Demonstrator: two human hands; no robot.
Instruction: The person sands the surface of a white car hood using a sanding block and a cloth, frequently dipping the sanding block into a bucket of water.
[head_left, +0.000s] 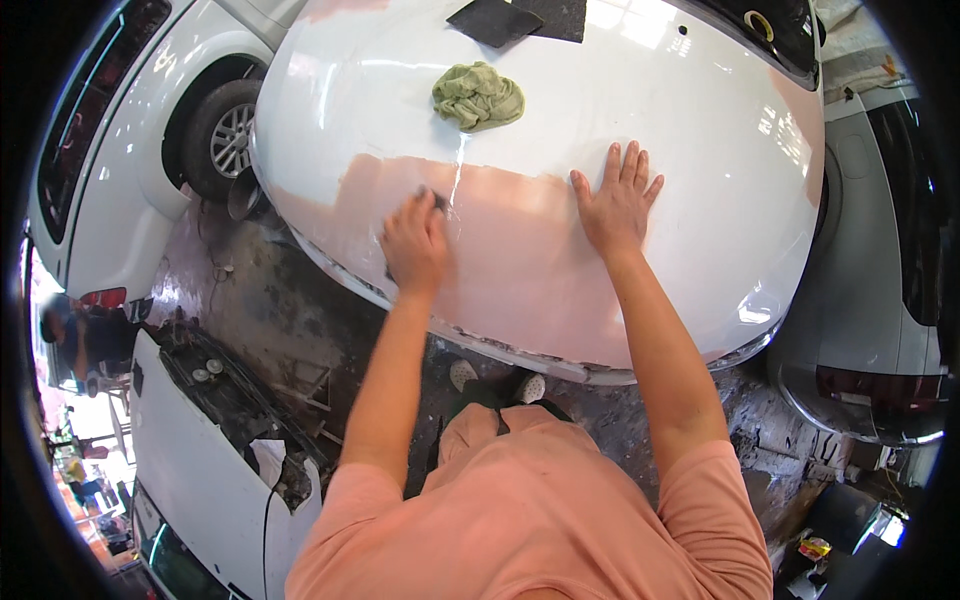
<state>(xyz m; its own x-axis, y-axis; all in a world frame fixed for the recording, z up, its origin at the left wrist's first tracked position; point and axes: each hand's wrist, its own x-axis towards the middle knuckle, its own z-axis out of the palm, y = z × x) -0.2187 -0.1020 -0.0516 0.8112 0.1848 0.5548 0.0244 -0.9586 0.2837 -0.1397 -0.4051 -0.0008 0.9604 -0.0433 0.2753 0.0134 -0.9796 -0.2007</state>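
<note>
A white car hood (600, 100) spreads out in front of me, with a broad dull pink patch (520, 260) over its near middle. My left hand (414, 248), slightly blurred, is closed on a dark piece of sandpaper (439, 201) and presses it against the left part of the patch. Most of that piece is hidden under the fingers. On the right, my right hand (614, 206) lies flat with fingers spread, at the patch's right border. Beyond both hands sits a crumpled green cloth (478, 97). Dark sandpaper sheets (497, 22) rest farther up the hood.
A white vehicle with a wheel (222, 138) stands close on the left, and a grey car (855, 250) on the right. Behind me at left is a white car (200, 450) with its front opened up. The dark floor (270, 270) looks stained.
</note>
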